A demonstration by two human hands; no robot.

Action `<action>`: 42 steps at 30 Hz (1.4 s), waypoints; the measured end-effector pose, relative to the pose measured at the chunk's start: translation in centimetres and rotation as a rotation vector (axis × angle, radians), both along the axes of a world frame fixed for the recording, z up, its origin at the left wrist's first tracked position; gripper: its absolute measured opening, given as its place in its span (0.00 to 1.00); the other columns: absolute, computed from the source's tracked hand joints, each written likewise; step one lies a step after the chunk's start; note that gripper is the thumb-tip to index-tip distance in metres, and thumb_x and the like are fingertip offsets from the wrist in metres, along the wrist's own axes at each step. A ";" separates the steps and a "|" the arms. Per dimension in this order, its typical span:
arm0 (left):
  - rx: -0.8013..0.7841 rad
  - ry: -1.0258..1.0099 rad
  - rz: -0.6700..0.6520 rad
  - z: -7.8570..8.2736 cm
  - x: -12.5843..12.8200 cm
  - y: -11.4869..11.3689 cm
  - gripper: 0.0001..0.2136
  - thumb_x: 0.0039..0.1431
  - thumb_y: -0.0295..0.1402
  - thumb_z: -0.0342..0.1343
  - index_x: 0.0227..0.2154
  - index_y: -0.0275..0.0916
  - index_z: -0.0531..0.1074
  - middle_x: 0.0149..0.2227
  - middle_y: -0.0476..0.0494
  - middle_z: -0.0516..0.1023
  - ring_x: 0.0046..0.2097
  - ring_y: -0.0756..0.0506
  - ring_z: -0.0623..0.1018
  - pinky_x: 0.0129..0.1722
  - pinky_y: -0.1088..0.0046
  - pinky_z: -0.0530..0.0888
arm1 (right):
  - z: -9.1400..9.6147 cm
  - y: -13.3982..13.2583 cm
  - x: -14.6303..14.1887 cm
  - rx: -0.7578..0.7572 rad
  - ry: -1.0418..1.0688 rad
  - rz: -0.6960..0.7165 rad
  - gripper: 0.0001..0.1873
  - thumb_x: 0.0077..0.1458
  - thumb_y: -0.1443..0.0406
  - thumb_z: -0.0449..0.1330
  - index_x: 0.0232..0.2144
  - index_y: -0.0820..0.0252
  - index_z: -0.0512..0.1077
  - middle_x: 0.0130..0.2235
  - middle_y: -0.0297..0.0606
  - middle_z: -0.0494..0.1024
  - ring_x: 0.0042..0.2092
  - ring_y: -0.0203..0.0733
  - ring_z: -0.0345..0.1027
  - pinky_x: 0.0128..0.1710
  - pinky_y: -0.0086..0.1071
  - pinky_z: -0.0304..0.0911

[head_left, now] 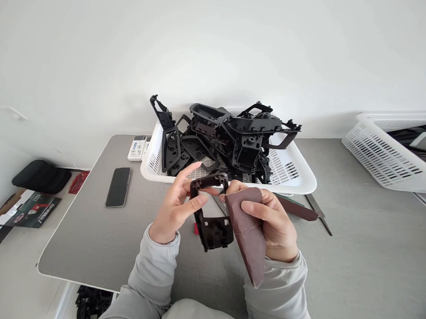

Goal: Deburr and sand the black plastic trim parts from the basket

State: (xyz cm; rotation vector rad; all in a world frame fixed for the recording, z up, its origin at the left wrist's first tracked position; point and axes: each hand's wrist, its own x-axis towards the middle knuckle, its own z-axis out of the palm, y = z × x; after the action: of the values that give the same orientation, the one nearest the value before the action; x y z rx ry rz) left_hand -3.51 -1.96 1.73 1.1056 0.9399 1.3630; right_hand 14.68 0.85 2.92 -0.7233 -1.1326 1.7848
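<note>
My left hand (pixel 182 203) grips the left side of a black plastic frame (pixel 216 231), thumb on its near face and index finger stretched out. The frame is held up above the table, with a large opening in its upper part. Folded brown sandpaper (pixel 247 228) is pinched in my right hand (pixel 274 220), thumb on top. Its upper edge is at the right side of the frame; whether the two touch I cannot tell. Behind both hands stands a white plastic basket (pixel 301 181) heaped with black plastic parts (pixel 209 130).
A phone (pixel 117 187) and a small white box (pixel 137 148) lie on the grey table (pixel 81 228) at left. Right of my hands are a metal file (pixel 317 210) and another brown sandpaper piece (pixel 298 209). A second white basket (pixel 381 154) stands far right.
</note>
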 end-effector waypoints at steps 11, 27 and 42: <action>-0.163 0.073 -0.137 0.1 -0.7 0.1 0.18 0.59 0.49 0.58 0.32 0.37 0.75 0.23 0.44 0.78 0.22 0.51 0.69 0.21 0.74 0.61 | 0.0 0.1 0.2 -0.070 0.045 0.007 0.12 0.44 0.57 0.67 0.23 0.61 0.74 0.24 0.33 0.67 0.22 0.34 0.56 0.19 0.30 0.49; -0.189 -0.251 0.272 0.1 1.9 1.1 0.12 0.50 0.35 0.60 0.40 0.43 0.72 0.21 0.55 0.67 0.20 0.55 0.60 0.20 0.78 0.56 | 0.1 0.1 -0.8 -0.041 0.062 0.108 0.13 0.46 0.57 0.66 0.21 0.61 0.72 0.23 0.32 0.65 0.22 0.33 0.56 0.19 0.29 0.53; 0.097 0.039 0.349 -0.6 1.8 0.6 0.21 0.47 0.37 0.65 0.46 0.45 0.68 0.38 0.48 0.71 0.34 0.50 0.70 0.33 0.73 0.68 | 0.6 -1.1 -1.1 0.253 -0.219 0.059 0.12 0.53 0.60 0.64 0.23 0.61 0.74 0.29 0.36 0.71 0.26 0.34 0.61 0.22 0.27 0.57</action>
State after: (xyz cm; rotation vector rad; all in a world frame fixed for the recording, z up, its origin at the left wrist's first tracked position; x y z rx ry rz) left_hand -1.75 -1.33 1.11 1.0774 1.1436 1.6887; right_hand 13.62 -0.22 3.56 -0.7508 -1.5080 1.5994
